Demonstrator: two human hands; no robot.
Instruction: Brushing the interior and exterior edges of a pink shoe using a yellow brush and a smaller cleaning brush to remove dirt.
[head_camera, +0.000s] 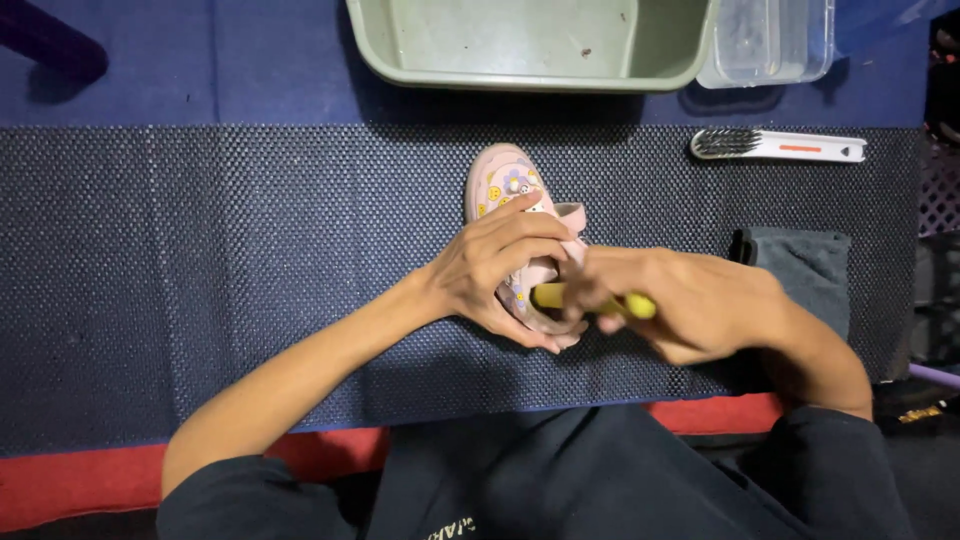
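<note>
Only 1 view is given, taken from the head and aimed almost straight down at the surface (200, 260). The scene is seen from close range, with the hands held at mid-frame and the lap caught along the bottom edge.

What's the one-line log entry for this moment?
left hand: holds pink shoe on mat | right hand: grips yellow tool at shoe | brush, cloth: right, untouched | basin: behind
</note>
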